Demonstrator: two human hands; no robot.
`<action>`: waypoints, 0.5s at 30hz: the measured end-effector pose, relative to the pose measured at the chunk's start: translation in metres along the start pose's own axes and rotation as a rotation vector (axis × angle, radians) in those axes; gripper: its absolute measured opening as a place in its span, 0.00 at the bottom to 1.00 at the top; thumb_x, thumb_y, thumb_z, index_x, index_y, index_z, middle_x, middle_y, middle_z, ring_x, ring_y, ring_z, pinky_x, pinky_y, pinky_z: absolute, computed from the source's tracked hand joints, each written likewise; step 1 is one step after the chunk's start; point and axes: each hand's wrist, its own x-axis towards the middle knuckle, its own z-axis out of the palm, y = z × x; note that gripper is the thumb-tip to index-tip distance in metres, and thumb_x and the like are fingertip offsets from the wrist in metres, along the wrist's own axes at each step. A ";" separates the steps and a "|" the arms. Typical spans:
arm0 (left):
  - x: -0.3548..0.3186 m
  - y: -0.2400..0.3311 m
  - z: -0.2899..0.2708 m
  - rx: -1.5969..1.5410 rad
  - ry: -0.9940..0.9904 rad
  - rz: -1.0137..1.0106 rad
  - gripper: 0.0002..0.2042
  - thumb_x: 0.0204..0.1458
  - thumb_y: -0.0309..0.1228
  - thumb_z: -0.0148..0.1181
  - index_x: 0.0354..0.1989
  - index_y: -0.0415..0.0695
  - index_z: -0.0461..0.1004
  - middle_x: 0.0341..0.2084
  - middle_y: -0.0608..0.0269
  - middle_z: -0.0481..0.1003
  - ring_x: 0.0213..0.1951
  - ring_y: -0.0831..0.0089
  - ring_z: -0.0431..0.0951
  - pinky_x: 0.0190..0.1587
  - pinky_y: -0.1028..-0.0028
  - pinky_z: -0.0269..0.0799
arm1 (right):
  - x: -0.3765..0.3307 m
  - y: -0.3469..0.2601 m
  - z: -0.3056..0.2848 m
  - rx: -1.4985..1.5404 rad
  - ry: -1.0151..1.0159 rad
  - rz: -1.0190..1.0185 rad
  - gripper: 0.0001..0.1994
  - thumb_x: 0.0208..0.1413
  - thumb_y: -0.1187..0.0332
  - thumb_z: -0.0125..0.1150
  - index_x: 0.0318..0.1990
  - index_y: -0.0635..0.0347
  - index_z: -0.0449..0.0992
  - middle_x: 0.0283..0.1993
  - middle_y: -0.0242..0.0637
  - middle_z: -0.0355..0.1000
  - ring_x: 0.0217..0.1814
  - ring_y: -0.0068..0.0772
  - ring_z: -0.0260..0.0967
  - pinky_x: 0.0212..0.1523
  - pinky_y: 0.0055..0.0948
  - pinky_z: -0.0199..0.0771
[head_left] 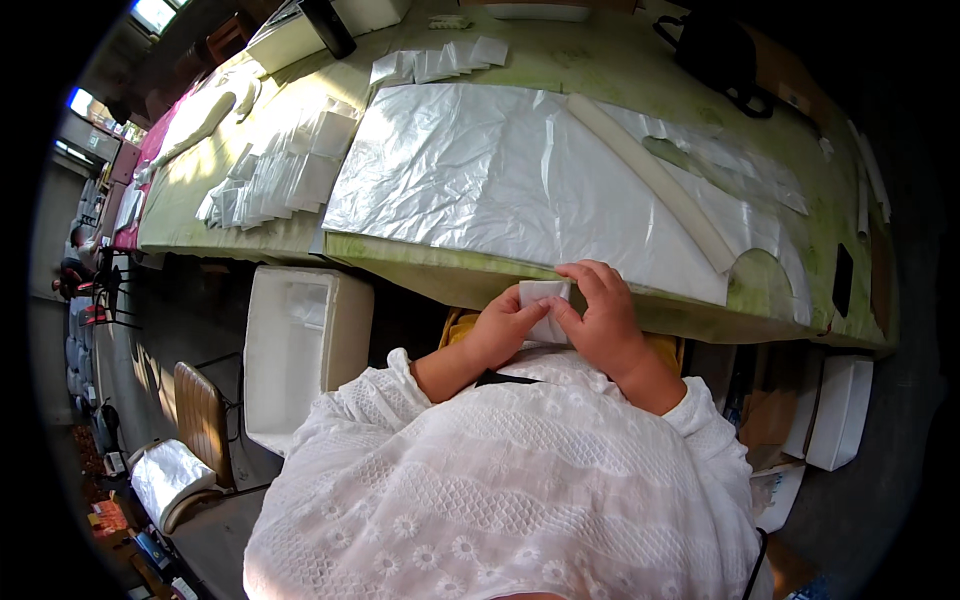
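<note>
A small white packet pinched just off the table's front edge.

Flat, pale and square-cornered, it sits between the thumbs and fingers of the left hand and right hand. Left of them, beside the table's front edge, an open white box holds some translucent plastic.

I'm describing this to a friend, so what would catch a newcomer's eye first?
Probably the shiny white plastic sheet spread over the green tablecloth, with a long pale strip lying diagonally across its right part. Below it in view, the left hand and right hand hold a small white packet. An open white foam box sits farther left.
</note>
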 end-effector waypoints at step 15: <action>0.022 0.208 -0.152 1.181 0.721 0.818 0.12 0.63 0.25 0.53 0.52 0.49 0.78 0.48 0.60 0.77 0.48 0.66 0.79 0.53 0.72 0.72 | -0.022 0.021 -0.003 0.432 0.007 0.289 0.06 0.62 0.76 0.62 0.46 0.62 0.77 0.36 0.27 0.74 0.36 0.17 0.68 0.40 0.21 0.72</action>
